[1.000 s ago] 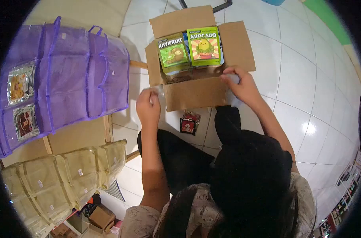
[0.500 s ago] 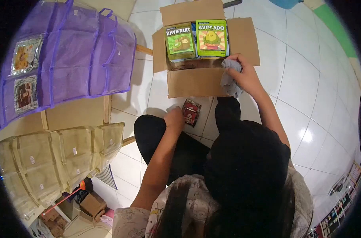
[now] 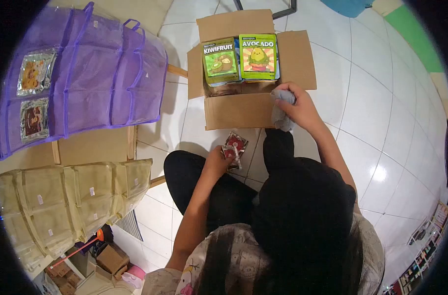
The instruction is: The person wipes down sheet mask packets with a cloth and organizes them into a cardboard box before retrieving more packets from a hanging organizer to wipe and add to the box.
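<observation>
My left hand (image 3: 216, 163) is closed on a small red and silver sachet (image 3: 230, 153), which overlaps another red sachet (image 3: 238, 141) on the tiled floor. Grey cloth (image 3: 282, 112) is bunched in my right hand (image 3: 302, 107), at the right corner of the front flap of an open cardboard box (image 3: 238, 112). Inside the box, a green "KIWIFRUIT" packet (image 3: 220, 61) lies beside a brighter green "AVOCADO" packet (image 3: 258, 56). Other packets show partly beneath them.
To the left hangs a purple pocket organizer (image 3: 93, 73) with two silver sachets (image 3: 35, 73) in its pockets. Below it is a yellowish pocket organizer (image 3: 76, 196). Cardboard boxes (image 3: 112, 258) stand at lower left, a rack (image 3: 420, 255) at lower right.
My left hand has moved onto the red sachets and now grips one, shifting it across the other. My right hand keeps the cloth at the box flap. The whole view has shifted slightly.
</observation>
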Motion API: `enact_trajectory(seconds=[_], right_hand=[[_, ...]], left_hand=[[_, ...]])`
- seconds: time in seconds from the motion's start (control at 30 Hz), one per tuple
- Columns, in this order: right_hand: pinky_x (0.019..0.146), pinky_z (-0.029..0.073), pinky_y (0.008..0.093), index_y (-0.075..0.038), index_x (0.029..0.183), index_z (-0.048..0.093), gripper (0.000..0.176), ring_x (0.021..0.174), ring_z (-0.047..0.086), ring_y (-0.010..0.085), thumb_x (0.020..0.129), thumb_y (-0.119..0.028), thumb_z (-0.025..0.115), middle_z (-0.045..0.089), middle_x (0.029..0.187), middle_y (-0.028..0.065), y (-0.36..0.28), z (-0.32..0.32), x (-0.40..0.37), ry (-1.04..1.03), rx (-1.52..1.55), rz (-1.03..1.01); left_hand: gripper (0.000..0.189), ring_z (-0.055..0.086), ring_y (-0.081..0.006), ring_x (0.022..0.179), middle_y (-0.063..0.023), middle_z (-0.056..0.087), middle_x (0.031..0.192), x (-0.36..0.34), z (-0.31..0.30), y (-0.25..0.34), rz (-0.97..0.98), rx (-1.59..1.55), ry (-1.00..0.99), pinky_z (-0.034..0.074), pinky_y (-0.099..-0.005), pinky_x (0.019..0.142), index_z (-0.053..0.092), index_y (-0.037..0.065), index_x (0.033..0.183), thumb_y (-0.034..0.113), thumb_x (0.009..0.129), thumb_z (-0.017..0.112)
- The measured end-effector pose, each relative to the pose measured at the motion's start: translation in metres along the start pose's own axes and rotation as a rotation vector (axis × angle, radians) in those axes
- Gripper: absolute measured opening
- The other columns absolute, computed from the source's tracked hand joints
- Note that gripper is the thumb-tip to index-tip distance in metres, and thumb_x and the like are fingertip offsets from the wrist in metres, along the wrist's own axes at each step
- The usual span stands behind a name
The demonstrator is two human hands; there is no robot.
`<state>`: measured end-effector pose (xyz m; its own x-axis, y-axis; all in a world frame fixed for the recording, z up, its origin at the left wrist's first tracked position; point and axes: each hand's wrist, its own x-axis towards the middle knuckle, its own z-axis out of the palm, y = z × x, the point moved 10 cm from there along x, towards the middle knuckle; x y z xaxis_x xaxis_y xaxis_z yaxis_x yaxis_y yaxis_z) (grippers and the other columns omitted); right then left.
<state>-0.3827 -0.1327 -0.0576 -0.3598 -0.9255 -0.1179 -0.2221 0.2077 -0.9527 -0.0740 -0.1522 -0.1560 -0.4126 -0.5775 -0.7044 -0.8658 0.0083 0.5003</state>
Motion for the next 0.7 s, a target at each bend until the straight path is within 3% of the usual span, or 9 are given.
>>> enact_trajectory(seconds=[0.1,0.13,0.23,0.27,0.33,0.43,0.57,0.63,0.7], right_hand=[[0.081,0.049,0.0342,-0.003,0.109,0.062,0.032,0.092,0.063,0.0246,0.079,-0.013,0.071,0.065,0.098,0.0131,-0.016,0.020,-0.010,-0.098,-0.048,-0.046],[0.080,0.049,0.0346,-0.004,0.109,0.062,0.032,0.093,0.063,0.0255,0.080,-0.013,0.072,0.064,0.098,0.0134,-0.024,0.030,-0.011,-0.123,-0.077,-0.069],[0.084,0.050,0.0377,-0.006,0.112,0.063,0.031,0.095,0.064,0.0299,0.082,-0.011,0.068,0.064,0.105,0.0147,-0.057,0.068,-0.023,-0.217,-0.169,-0.344],[0.084,0.050,0.0393,-0.007,0.112,0.063,0.032,0.096,0.063,0.0317,0.081,-0.010,0.068,0.063,0.107,0.0149,-0.064,0.078,-0.028,-0.238,-0.196,-0.424],[0.084,0.050,0.0426,-0.007,0.112,0.063,0.034,0.098,0.061,0.0352,0.079,-0.010,0.068,0.061,0.109,0.0154,-0.075,0.093,-0.039,-0.280,-0.244,-0.583],[0.087,0.050,0.0448,-0.004,0.110,0.062,0.034,0.101,0.059,0.0355,0.077,-0.011,0.066,0.060,0.107,0.0156,-0.052,0.073,-0.015,-0.141,-0.384,-0.343],[0.086,0.050,0.0444,-0.004,0.106,0.062,0.030,0.099,0.059,0.0354,0.077,-0.010,0.064,0.059,0.104,0.0155,-0.058,0.097,-0.035,-0.302,-0.376,-0.522],[0.084,0.050,0.0443,-0.004,0.105,0.062,0.029,0.099,0.059,0.0354,0.077,-0.010,0.063,0.059,0.102,0.0150,-0.065,0.108,-0.046,-0.372,-0.341,-0.629],[0.083,0.050,0.0440,-0.005,0.105,0.062,0.030,0.098,0.059,0.0350,0.076,-0.011,0.065,0.059,0.102,0.0146,-0.057,0.096,-0.030,-0.257,-0.452,-0.499]], left_hand=[[0.034,0.068,-0.0247,0.090,-0.0118,0.069,0.100,0.000,0.009,0.020,0.104,-0.807,-0.078,0.053,-0.0378,0.083,0.055,0.002,0.117,0.022,0.092,0.065],[0.029,0.066,-0.0202,0.091,-0.0050,0.067,0.101,-0.008,0.003,0.042,-0.005,-1.079,-0.033,0.052,-0.0373,0.086,0.055,0.005,0.120,0.023,0.097,0.057],[0.031,0.063,-0.0193,0.098,-0.0059,0.065,0.110,-0.003,-0.003,0.094,0.078,-1.384,-0.030,0.052,-0.0388,0.087,0.053,0.006,0.122,0.029,0.101,0.049],[0.036,0.059,-0.0193,0.107,-0.0071,0.061,0.117,0.007,0.004,0.101,0.179,-1.407,-0.165,0.049,-0.0405,0.091,0.051,0.008,0.127,0.033,0.103,0.042],[0.037,0.057,-0.0202,0.111,-0.0077,0.059,0.122,0.013,0.008,0.103,0.150,-1.532,-0.139,0.047,-0.0420,0.094,0.050,0.009,0.129,0.034,0.104,0.040],[0.039,0.056,-0.0220,0.114,-0.0076,0.058,0.124,0.000,0.010,0.115,0.035,-1.523,-0.113,0.043,-0.0436,0.098,0.049,0.008,0.131,0.034,0.104,0.038],[0.039,0.055,-0.0236,0.116,-0.0074,0.058,0.125,0.009,0.009,0.107,0.099,-1.527,0.043,0.040,-0.0438,0.101,0.048,0.007,0.132,0.032,0.104,0.037],[0.038,0.054,-0.0221,0.117,-0.0073,0.056,0.127,0.008,0.011,0.109,0.133,-1.606,-0.050,0.040,-0.0408,0.101,0.048,0.007,0.131,0.033,0.104,0.039],[0.038,0.054,-0.0215,0.117,-0.0075,0.056,0.127,0.006,0.010,0.113,0.134,-1.666,-0.109,0.040,-0.0389,0.101,0.048,0.007,0.130,0.033,0.104,0.040]])
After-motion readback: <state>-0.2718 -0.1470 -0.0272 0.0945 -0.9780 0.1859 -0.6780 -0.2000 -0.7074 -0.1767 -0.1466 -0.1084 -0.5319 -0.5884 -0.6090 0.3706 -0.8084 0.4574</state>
